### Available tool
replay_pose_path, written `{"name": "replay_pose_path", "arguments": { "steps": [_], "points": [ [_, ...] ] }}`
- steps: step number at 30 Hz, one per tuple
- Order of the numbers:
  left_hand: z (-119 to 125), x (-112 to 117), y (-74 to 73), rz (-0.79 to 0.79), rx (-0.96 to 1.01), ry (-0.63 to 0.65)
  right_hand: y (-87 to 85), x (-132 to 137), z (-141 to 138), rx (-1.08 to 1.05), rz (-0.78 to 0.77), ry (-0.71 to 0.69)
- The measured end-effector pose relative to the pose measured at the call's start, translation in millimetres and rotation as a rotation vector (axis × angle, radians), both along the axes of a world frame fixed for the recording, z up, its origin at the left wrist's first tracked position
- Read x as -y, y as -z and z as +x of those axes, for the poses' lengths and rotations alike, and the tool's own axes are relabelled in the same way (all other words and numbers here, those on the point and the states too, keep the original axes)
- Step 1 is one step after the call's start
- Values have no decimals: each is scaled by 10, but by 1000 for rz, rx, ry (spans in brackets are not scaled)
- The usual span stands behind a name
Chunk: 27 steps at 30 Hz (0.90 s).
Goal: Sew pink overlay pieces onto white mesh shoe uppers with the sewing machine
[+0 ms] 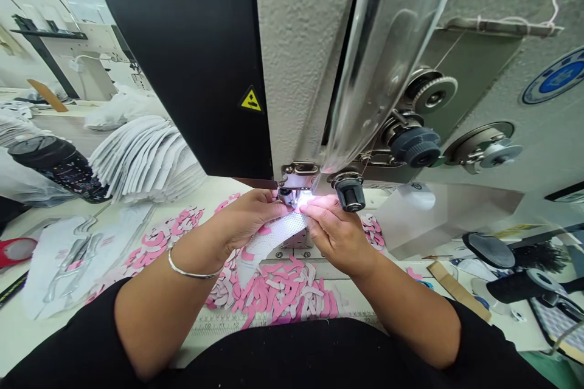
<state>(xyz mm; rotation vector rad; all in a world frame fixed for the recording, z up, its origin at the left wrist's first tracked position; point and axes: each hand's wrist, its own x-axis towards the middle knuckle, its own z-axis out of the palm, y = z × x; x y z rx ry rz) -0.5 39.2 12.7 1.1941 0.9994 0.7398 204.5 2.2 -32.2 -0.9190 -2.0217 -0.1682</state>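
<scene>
Both my hands meet under the head of a grey sewing machine (301, 42). My left hand (246, 219), with a silver bangle on its wrist, pinches the left edge of a white perforated fabric piece (278, 234). My right hand (335, 234) pinches the same piece on its right side, close to the lit presser foot (292, 194). The needle itself is hidden behind my fingertips. The fingers of both hands are curled and pressed on the fabric.
Several pink and white cut pieces (283, 292) lie heaped on the table in front of me. A stack of white cut parts (146, 161) sits at the left near a dark bottle (59, 167). A clear guard (387, 55), machine knobs (415, 146) and black tools (515, 267) stand at the right.
</scene>
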Motion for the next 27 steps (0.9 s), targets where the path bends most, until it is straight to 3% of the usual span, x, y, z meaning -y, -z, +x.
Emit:
{"name": "replay_pose_path", "arguments": {
  "steps": [3,5,7,8,10,13,19,27],
  "points": [
    [5,108,-37,203,-203,-57,6,3,6,-5,20,1],
    [5,247,-25,543,-430,-245,9,7,11,-6,35,-4],
    [7,404,30,983,-638,-447,6,11,16,-5,29,-4],
    [10,474,69,1175,-702,-479,1,12,20,-5,22,-7],
    [24,572,145,1408,-793,-380,-13,12,33,-5,4,-22],
    [62,607,212,1461,-913,-261,-39,6,76,-28,-21,-52],
    [106,555,233,1439,-919,-278,-70,-30,208,-83,-49,75],
    [97,538,251,1449,-888,-269,-60,-65,256,58,-5,-16]
  ]
}}
